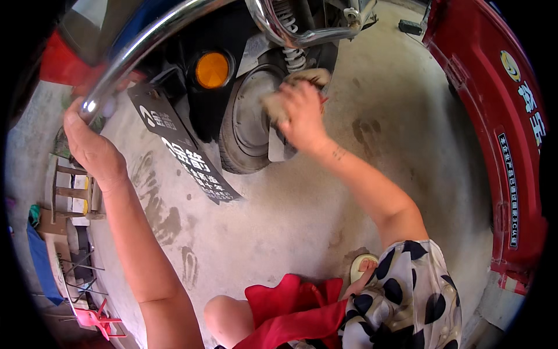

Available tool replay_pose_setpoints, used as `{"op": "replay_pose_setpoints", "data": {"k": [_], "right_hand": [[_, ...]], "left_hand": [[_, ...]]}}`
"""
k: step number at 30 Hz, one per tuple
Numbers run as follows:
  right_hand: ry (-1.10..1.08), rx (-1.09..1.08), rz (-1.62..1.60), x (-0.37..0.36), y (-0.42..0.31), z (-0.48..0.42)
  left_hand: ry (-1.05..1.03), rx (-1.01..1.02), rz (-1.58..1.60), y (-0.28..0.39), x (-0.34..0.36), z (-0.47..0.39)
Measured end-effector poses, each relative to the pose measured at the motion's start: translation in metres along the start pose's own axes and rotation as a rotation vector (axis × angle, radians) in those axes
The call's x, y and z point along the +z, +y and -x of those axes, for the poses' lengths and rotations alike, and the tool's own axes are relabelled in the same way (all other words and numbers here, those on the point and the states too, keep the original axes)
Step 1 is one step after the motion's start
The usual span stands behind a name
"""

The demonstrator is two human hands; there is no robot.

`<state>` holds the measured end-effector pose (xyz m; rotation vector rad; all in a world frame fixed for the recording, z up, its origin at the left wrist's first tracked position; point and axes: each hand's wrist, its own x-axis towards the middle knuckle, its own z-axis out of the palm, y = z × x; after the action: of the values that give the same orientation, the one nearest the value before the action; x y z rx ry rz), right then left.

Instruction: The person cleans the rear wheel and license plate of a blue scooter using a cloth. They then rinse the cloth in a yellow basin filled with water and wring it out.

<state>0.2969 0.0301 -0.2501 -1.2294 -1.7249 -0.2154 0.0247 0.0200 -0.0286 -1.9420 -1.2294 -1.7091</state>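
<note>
My left hand (pixel 93 152) is wrapped around the lower end of a chrome tubular bar (pixel 146 47) on a vehicle. In my right hand (pixel 305 118) is a stained beige cloth (pixel 308 76), blurred by motion. That hand is in front of the wheel (pixel 253 111), covering part of its right side. I cannot tell whether the cloth touches the wheel. Above it sits a white coil spring (pixel 295 59) of a shock absorber. To the wheel's left are a round amber reflector (pixel 212 70) and a dark mudflap (pixel 185 152) with white writing.
A red vehicle body panel (pixel 473 83) with writing stands along the right. Dark wet marks (pixel 163 224) spot the concrete floor (pixel 261 231). At left are a wooden chair (pixel 72 192), a cardboard box (pixel 52 224) and a small red plastic chair (pixel 96 319). A black object (pixel 409 27) lies at the far right.
</note>
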Motion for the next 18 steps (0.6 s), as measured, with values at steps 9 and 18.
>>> {"op": "replay_pose_setpoints", "data": {"k": [9, 18], "right_hand": [[-0.182, -0.165, 0.16, -0.007, 0.022, 0.027], [0.291, 0.239, -0.104, 0.041, 0.027, 0.04]], "left_hand": [[-0.043, -0.008, 0.017, 0.003, -0.006, 0.0], [-0.039, -0.031, 0.086, 0.008, 0.001, 0.002]]}}
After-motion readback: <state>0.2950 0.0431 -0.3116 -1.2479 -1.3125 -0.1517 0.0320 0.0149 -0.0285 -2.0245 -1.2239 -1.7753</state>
